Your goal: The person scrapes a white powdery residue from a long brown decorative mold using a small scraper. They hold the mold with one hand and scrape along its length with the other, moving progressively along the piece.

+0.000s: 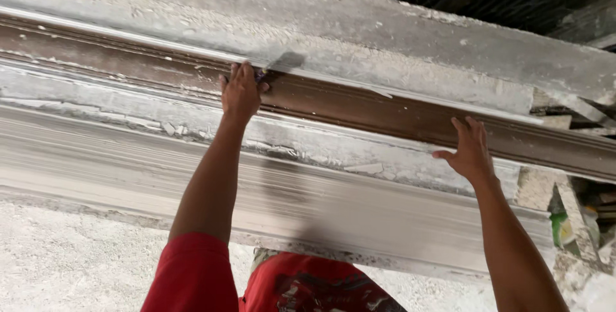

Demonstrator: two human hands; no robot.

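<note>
I see my left hand (240, 92) reaching far forward, its back toward me and the fingers curled together around the handle of a flat scraper (280, 63). The grey blade sticks out just beyond the knuckles, up and to the right of that hand, and lies flat against the plaster-caked ledge (398, 61) behind the brown strip. I cannot tell how much of the handle is inside the grip, because the hand covers it.

My right hand (470, 150) is well apart from the left, farther along the same piece. Its fingers are spread and the palm is pressed flat on the long brown mould channel (359, 110), with the thumb pointing back toward the left hand. It holds nothing; it only rests on the mould's near edge.

The brown channel runs diagonally under both hands, from beyond the left hand down past the right one. Just nearer to me than both hands lies a broad grey cast moulding (128, 164), streaked lengthwise, with chips of white plaster (168, 128) scattered between it and the brown strip. Below my forearms I see red shorts (192, 277) and a floor (58, 254) dusted white. Beyond the right hand, at the far end, there are broken pieces and something green (559, 228), too small to identify.
</note>
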